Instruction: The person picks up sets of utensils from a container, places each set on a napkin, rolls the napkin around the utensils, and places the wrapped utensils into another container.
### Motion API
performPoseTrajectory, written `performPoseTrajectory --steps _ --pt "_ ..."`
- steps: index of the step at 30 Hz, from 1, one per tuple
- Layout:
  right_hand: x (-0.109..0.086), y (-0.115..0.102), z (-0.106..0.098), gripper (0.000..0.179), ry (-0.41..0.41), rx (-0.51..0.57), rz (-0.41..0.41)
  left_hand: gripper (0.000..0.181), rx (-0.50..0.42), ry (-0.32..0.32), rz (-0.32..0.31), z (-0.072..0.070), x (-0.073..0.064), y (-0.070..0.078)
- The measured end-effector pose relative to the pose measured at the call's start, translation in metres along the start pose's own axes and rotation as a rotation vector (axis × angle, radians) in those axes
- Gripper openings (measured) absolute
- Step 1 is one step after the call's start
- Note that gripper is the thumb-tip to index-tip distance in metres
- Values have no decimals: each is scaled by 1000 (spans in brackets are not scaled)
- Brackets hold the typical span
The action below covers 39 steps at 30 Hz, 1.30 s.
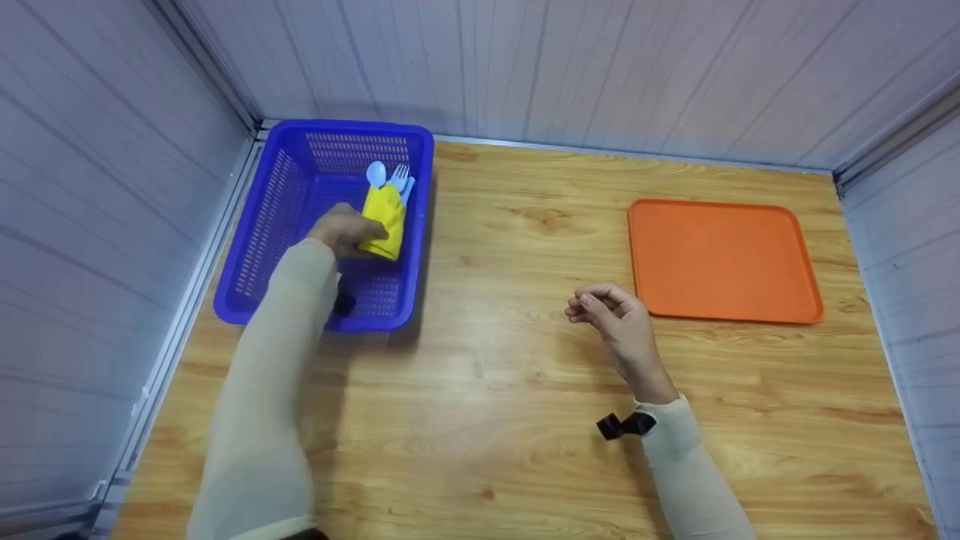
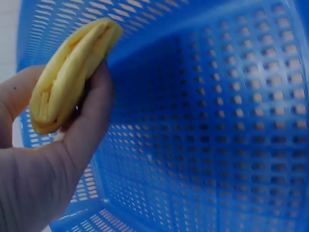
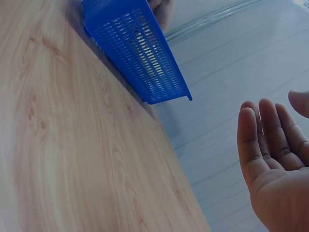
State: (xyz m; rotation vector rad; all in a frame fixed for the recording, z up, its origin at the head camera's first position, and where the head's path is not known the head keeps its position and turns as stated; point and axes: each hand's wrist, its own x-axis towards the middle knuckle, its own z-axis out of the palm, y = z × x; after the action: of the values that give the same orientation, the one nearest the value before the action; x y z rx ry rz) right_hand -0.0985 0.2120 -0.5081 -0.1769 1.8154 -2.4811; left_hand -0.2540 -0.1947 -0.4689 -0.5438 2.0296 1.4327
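Observation:
Inside the blue basket, my left hand grips a folded yellow cloth between thumb and fingers. From the cloth's far end stick a white spoon, a fork and a third white handle-like piece. The left wrist view shows the cloth's folded near end pinched in the hand, above the basket's perforated floor. My right hand hovers over the table with loosely bent fingers and holds nothing. Its palm and fingers face the right wrist camera. An orange tray lies just beyond it.
The basket stands at the back left of the wood-grain table, close to the left wall and the back wall. Grey panels close the table in on the left, back and right. A black wrist camera sits on the right sleeve.

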Motion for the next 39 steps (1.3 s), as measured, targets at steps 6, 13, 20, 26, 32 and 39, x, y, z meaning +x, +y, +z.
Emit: performPoseTrajectory --steps 6,13,20,26,32,39 --pt "-2 3 -2 35 -4 -13 8 57 64 10 -41 0 9 -6" --pt "-3 5 -3 33 3 -24 18 50 82 -7 -66 3 17 -14" --pt "-5 7 -2 39 -15 -31 29 54 167 -7 -104 6 23 -19" --pt "-4 8 -3 41 -4 -41 31 63 167 34 -78 11 23 -19" --pt "-4 11 -2 44 -33 -63 20 70 171 70 -30 15 19 -18" --pt "-5 12 -2 43 -21 -69 23 74 448 153 1 20 5 -11"
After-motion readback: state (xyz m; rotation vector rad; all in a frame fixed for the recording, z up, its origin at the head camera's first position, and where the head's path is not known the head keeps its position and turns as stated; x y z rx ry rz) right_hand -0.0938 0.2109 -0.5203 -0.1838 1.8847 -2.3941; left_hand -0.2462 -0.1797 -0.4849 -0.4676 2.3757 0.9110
